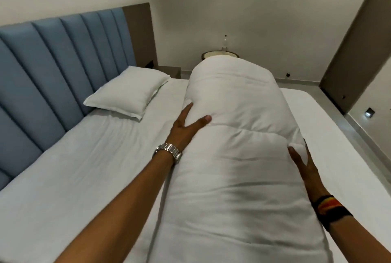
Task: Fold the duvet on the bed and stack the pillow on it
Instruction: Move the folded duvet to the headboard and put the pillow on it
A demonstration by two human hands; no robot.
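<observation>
A blue padded headboard [53,55] with vertical channels runs along the left edge of the bed [74,167], which is covered by a white sheet. A white pillow [127,91] lies flat at the head of the bed, touching the base of the headboard, well apart from the hands. Right of it, the white duvet [237,135] is folded into a long narrow band running from the near edge toward the far side, its far end hiding part of a round side table [211,53]. A clear bottle [225,42] stands on that table.

The left hand [186,127], a metal watch [168,152] at the wrist, presses its open palm against the duvet's left side, thumb spread on top. The right hand [304,165], wearing a striped wristband [328,205], lies spread flat against the duvet's right edge; neither hand grips it.
</observation>
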